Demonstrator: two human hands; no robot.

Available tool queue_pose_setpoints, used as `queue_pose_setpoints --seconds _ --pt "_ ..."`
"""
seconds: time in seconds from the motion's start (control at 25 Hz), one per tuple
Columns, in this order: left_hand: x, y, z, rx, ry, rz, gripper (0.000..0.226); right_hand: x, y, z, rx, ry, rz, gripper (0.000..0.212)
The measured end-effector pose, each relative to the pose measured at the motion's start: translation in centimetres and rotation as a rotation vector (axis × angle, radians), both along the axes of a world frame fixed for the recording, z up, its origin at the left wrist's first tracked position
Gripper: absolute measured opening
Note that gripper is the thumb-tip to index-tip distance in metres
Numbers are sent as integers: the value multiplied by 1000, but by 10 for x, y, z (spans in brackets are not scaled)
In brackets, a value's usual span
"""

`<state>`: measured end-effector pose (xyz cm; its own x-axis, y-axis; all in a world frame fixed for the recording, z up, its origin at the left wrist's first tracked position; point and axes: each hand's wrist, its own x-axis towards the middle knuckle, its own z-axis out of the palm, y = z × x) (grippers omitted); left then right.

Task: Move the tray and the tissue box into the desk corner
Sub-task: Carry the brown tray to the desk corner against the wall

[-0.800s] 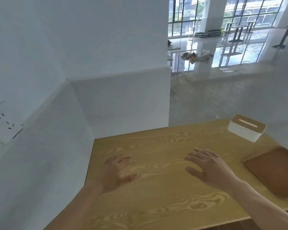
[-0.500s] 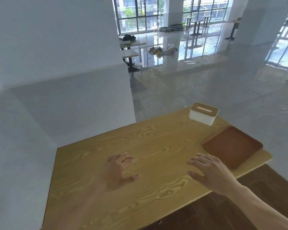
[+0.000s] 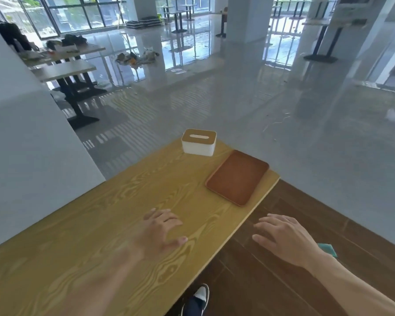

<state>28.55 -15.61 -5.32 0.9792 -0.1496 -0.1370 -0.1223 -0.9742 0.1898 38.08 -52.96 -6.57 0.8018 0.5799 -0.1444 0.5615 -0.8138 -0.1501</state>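
Observation:
A white tissue box with a wooden slotted lid stands at the far end of the wooden desk. Just right of it lies a flat brown tray, near the desk's right end. My left hand hovers over the desk, fingers spread, holding nothing, well short of the tray. My right hand is out past the desk's front edge, above the dark floor, also spread and empty.
A white wall borders the desk on the left. A glass pane runs behind the desk's far side. My shoe shows on the dark wood floor below. Other tables stand in the hall beyond.
The view has swung right, away from the wall corner. The tissue box and tray now sit near the middle of the view. Both hands shifted right; the right one is now off the desk.

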Motion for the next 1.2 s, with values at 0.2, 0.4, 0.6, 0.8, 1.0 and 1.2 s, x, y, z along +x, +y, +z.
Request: queue_pose_setpoints --seconds 0.2,0.4,0.6,0.8,1.0,1.2 --pt "59 -6 -20 -11 23 -52 78 31 -17 -10 -6 -10 -85 71" --pt "117 -1 -46 -56 61 -44 77 91 -5 -17 -13 -2 -98 70" --pt "171 8 -78 -150 128 4 72 163 21 -31 -101 57 -123 62" --pt "203 1 -116 -207 229 77 78 208 30 -54 -191 157 -129 53" --pt "221 -17 -145 -223 363 230 81 254 24 -79 -219 261 -149 48" --pt "246 -45 -153 -193 408 433 82 306 12 -109 -159 410 -286 49"
